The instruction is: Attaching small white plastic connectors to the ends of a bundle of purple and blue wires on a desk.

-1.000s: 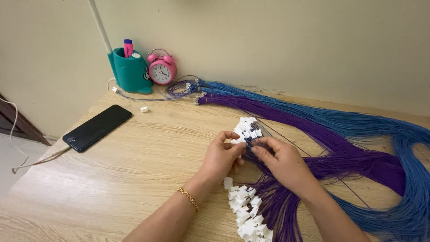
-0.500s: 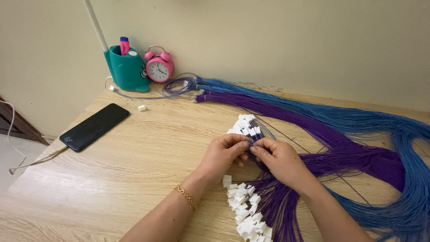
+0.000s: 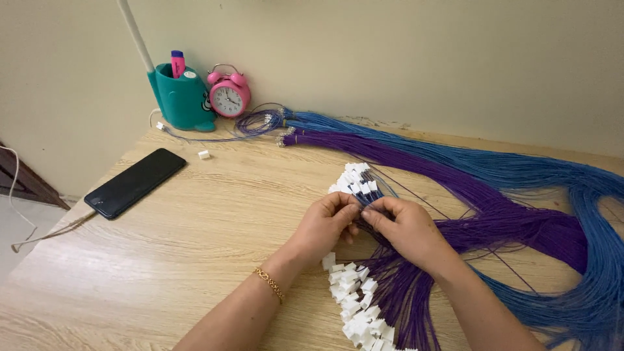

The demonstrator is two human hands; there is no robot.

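My left hand (image 3: pixel 324 226) and my right hand (image 3: pixel 408 229) meet at the middle of a wooden desk (image 3: pixel 182 253), fingertips pinched together on a small white connector (image 3: pixel 356 197) at the end of thin wires. Just beyond my fingers fans out a cluster of finished white connectors (image 3: pixel 354 177) on purple and blue wires. A second heap of white connectors (image 3: pixel 356 302) lies below my hands, on a purple wire bundle (image 3: pixel 455 188). A blue wire bundle (image 3: pixel 520 166) runs along the far side. A gold bracelet (image 3: pixel 270 284) circles my left wrist.
A black phone (image 3: pixel 135 182) with a cable lies at the left edge. A teal pen holder (image 3: pixel 183 96) and a pink alarm clock (image 3: pixel 229 96) stand against the wall. One loose white connector (image 3: pixel 204 155) lies near them.
My hands have stayed together on the connector, with small finger movements. The view has shifted slightly.
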